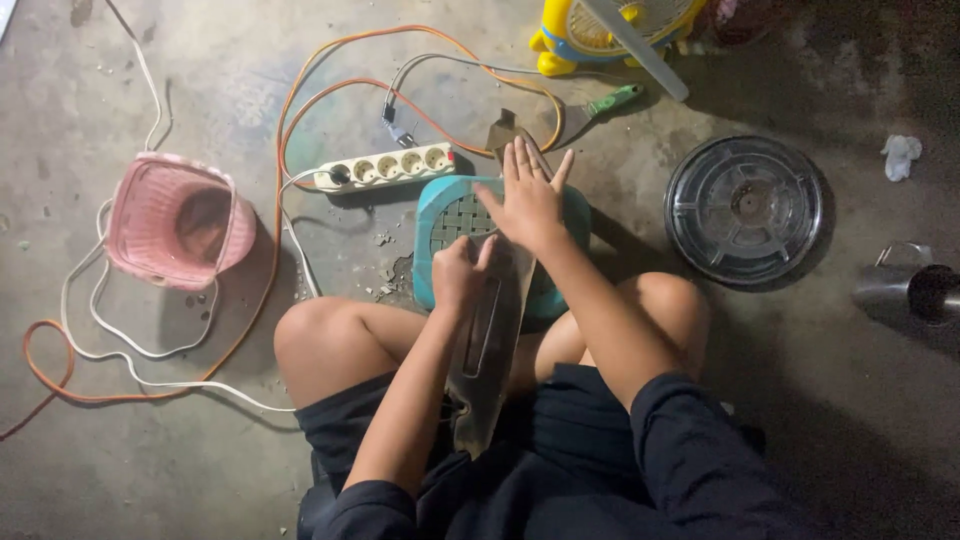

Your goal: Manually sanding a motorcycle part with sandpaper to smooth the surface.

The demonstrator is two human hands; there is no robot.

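Note:
I sit on the floor with a long flat metal blade lying from my lap across a small teal plastic stool with a woven top. My left hand is closed around the blade near its middle. My right hand lies flat with fingers spread, pressing on the blade's far part over the stool. The blade's far tip sticks out past my fingers.
A white power strip with orange and white cables lies beyond the stool. A pink woven basket rests at left. A round clear lid, a metal cup, a green-handled tool and a yellow fan are at right and back.

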